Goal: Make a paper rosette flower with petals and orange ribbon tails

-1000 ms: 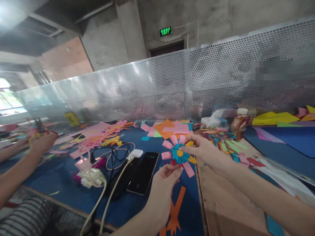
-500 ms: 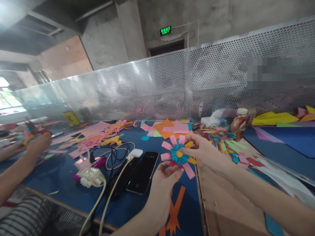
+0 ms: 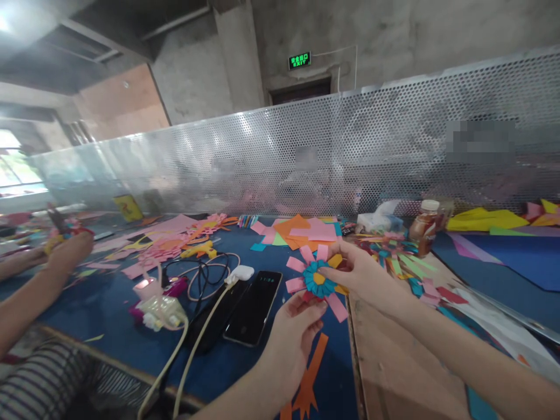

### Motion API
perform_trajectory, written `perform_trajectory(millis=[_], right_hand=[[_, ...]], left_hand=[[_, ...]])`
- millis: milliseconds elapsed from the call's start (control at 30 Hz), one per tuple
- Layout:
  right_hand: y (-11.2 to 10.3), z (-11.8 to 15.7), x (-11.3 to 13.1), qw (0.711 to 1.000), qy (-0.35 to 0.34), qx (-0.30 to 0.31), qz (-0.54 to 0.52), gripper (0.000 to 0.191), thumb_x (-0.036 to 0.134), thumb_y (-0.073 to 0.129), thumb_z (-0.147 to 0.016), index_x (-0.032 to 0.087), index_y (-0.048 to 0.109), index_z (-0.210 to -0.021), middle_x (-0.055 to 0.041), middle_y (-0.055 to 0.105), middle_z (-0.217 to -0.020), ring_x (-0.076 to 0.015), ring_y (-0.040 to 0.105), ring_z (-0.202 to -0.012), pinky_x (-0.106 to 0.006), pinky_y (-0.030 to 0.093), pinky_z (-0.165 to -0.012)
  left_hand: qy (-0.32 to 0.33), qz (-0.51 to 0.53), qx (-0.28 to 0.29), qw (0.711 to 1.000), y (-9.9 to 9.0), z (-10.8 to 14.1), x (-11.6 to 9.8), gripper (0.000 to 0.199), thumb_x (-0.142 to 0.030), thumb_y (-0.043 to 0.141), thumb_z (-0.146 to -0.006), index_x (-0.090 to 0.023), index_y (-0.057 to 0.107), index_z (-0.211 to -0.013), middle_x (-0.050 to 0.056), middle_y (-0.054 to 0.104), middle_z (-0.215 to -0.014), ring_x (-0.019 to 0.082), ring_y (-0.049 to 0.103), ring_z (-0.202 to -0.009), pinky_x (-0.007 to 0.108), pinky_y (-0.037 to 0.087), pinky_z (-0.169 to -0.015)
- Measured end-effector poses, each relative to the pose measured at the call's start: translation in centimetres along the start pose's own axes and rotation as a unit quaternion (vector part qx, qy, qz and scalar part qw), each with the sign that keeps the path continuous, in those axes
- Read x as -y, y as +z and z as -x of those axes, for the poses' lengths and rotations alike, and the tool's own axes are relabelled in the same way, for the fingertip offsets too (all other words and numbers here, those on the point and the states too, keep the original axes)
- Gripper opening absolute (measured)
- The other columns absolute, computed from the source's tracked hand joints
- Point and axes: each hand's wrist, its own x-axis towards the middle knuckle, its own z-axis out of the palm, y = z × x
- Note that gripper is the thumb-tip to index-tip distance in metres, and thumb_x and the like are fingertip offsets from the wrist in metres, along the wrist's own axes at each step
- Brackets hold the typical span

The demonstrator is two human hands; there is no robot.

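Observation:
A paper flower [image 3: 318, 279] is held up over the blue table between my two hands. Its centre is a blue pleated ring around a yellow disc, with pink, yellow and red strips sticking out. My left hand [image 3: 298, 321] pinches its lower edge, near a red strip. From the right, my right hand [image 3: 356, 269] grips it by the upper right side, thumb on the blue ring and fingers behind, partly hidden. Below my hands lies an orange paper cutout [image 3: 310, 382] with a fringed end.
A phone [image 3: 254, 308], cables and a power strip [image 3: 161, 309] lie left of my hands. Coloured paper sheets [image 3: 301, 228] and a brown bottle [image 3: 424, 224] stand farther back. Cardboard [image 3: 394, 356] lies under my right forearm. At far left, a co-worker's hand [image 3: 72, 251] holds scissors.
The camera view has shifted slightly. Both my hands keep hold of the paper flower, which sits almost the same, and my right thumb remains on its blue ring.

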Motion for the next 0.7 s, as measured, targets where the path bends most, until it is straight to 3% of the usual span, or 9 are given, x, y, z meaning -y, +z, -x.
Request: perform_trajectory(millis=[167, 333, 700], right_hand=[[0.0, 0.3, 0.2, 0.995, -0.041, -0.030, 0.081, 0.018, 0.031, 0.059, -0.074, 0.021, 0.046, -0.081, 0.0037, 0.050, -0.069, -0.0096, 0.050, -0.059, -0.021, 0.042, -0.052], [0.1, 0.5, 0.6, 0.993, -0.065, -0.033, 0.096, 0.016, 0.026, 0.058, -0.074, 0.021, 0.044, -0.078, 0.0038, 0.048, -0.073, -0.0084, 0.047, -0.058, -0.021, 0.043, -0.054], [0.3, 0.6, 0.2, 0.989, -0.078, -0.042, 0.117, 0.014, 0.025, 0.057, -0.074, 0.022, 0.045, -0.081, 0.0038, 0.050, -0.075, -0.0082, 0.050, -0.057, -0.022, 0.045, -0.054]], left_hand=[[-0.042, 0.048, -0.026, 0.998, 0.2, -0.1, 0.0, 0.027, -0.023, 0.079, -0.054, -0.017, 0.059, -0.072, 0.000, 0.065, -0.071, 0.011, 0.060, -0.065, 0.021, 0.040, -0.058], [-0.053, 0.054, -0.048, 0.996, 0.6, -0.3, 0.3, 0.033, -0.025, 0.078, -0.055, -0.018, 0.058, -0.081, 0.000, 0.064, -0.076, 0.011, 0.060, -0.067, 0.021, 0.038, -0.056], [-0.021, 0.013, -0.076, 0.997, 1.1, -0.3, 0.0, 0.037, -0.028, 0.080, -0.047, -0.017, 0.057, -0.074, 0.002, 0.064, -0.074, 0.013, 0.058, -0.062, 0.023, 0.040, -0.057]])
